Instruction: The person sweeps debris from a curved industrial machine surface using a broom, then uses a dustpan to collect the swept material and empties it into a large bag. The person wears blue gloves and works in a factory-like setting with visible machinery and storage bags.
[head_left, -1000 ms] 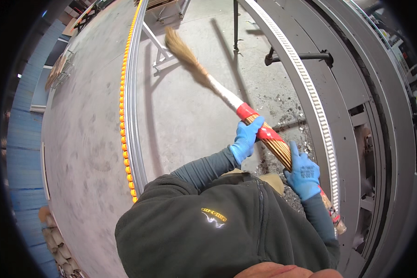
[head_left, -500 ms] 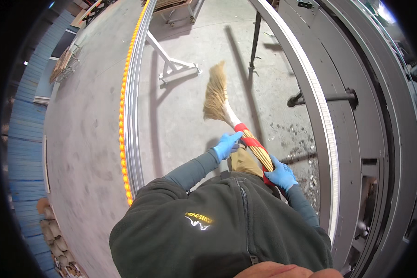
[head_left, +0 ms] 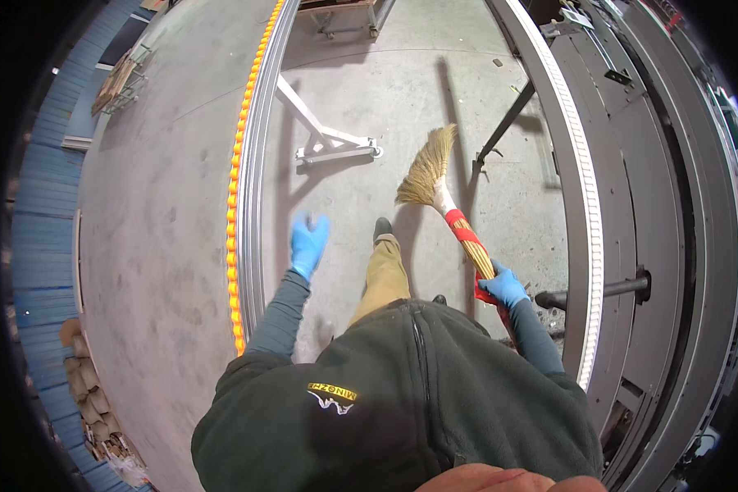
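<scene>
My right hand (head_left: 505, 287), in a blue glove, is closed around the upper handle of a straw broom (head_left: 472, 247). Red bands wrap the yellow handle, and its tan bristles (head_left: 428, 167) fan out ahead of me over the floor. Whether the bristles touch the concrete, I cannot tell. Off to the left, my left hand (head_left: 309, 245), also blue-gloved, holds nothing and has its fingers loosely apart. It hovers near the metal rail with orange rollers (head_left: 234, 197).
A grey rail with a white roller strip (head_left: 583, 193) runs along my right beside large grey machinery (head_left: 631, 205). Between the rails stand a white caster leg (head_left: 336, 146) and a black support leg (head_left: 504, 123). A wheeled cart (head_left: 340, 15) is farther ahead.
My left hand has let go of the broom handle and swung left toward the orange-roller rail. The view has moved forward, with a foot stepping ahead; the broom stays in my right hand.
</scene>
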`<move>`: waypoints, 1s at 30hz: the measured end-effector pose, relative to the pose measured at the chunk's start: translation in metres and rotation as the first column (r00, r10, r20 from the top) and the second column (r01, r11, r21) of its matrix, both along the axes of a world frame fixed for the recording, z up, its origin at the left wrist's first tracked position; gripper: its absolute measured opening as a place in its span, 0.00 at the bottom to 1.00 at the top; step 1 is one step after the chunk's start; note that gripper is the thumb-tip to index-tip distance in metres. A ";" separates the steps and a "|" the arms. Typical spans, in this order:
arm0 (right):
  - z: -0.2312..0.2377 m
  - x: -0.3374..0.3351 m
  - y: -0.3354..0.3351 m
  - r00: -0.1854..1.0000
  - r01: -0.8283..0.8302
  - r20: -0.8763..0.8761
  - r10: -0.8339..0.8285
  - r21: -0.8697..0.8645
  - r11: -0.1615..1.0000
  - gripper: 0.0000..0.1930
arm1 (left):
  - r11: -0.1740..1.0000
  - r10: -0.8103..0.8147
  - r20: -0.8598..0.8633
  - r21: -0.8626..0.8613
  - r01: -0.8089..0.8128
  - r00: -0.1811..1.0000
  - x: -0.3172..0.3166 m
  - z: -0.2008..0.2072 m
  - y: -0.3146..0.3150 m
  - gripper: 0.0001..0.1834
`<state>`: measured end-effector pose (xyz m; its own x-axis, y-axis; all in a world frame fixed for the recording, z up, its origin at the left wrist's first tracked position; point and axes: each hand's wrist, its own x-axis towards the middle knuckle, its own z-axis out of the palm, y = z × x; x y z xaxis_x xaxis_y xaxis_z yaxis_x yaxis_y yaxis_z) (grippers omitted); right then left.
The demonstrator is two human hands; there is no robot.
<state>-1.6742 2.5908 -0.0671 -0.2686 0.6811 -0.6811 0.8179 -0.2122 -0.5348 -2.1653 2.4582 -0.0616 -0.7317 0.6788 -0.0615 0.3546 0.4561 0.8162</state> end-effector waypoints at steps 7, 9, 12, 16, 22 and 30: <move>-0.040 -0.143 0.155 0.980 0.151 -0.102 -0.169 -0.164 0.975 0.25 | 0.998 -0.055 -0.692 -0.060 0.019 0.720 -0.219 0.060 0.183 0.38; -0.039 -0.179 0.201 0.982 0.127 -0.117 -0.147 -0.163 0.978 0.25 | 0.992 -0.091 -0.783 -0.123 -0.010 0.615 -0.274 0.076 0.233 0.39; -0.044 -0.227 0.267 0.992 0.071 -0.093 -0.080 -0.097 0.993 0.26 | 0.973 -0.142 -0.846 -0.216 -0.086 0.513 -0.345 0.085 0.303 0.42; -0.077 -0.306 0.375 0.999 -0.038 -0.010 0.038 0.003 0.999 0.29 | 0.933 -0.160 -0.778 -0.319 -0.163 0.607 -0.422 0.072 0.399 0.43; -0.151 -0.421 0.568 0.985 -0.161 -0.092 0.147 -0.168 0.973 0.30 | 0.942 -0.014 -0.502 -0.298 -0.158 0.865 -0.460 0.049 0.495 0.41; -0.273 -0.555 0.790 0.958 -0.284 0.017 0.287 -0.092 0.954 0.25 | 0.827 -0.012 -0.572 -0.467 -0.313 0.820 -0.472 0.041 0.545 0.45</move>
